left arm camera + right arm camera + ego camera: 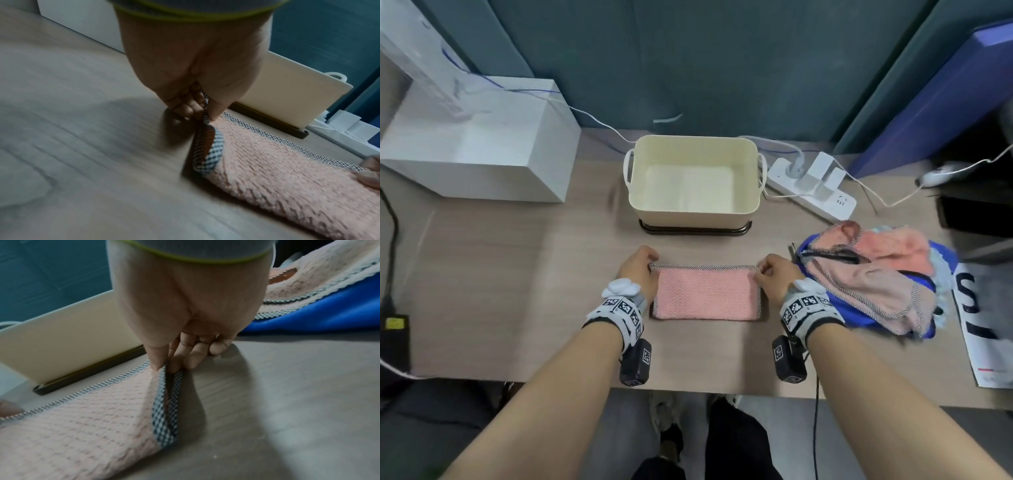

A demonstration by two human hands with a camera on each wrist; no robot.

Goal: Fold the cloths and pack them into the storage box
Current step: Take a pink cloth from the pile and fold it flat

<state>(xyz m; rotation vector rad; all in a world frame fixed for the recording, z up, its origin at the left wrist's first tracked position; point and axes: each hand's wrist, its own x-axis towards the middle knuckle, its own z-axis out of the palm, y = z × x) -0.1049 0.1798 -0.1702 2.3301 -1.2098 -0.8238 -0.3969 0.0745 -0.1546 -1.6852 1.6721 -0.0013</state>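
A pink cloth (705, 296) with a checked border lies folded in half on the wooden table, in front of the cream storage box (693, 209). My left hand (642, 270) pinches its far left corner (205, 112) between thumb and fingers. My right hand (774, 274) pinches the far right corner (164, 368) the same way. Both corners are lifted slightly off the table. The box (287, 97) (61, 340) looks empty inside and sits on a dark base.
A heap of pink cloths (869, 274) lies on a blue bag (859, 308) at my right. A white power strip (815, 188) with plugs and cables sits right of the box. A white carton (479, 144) stands at the back left, a paper sheet (983, 325) at the right edge.
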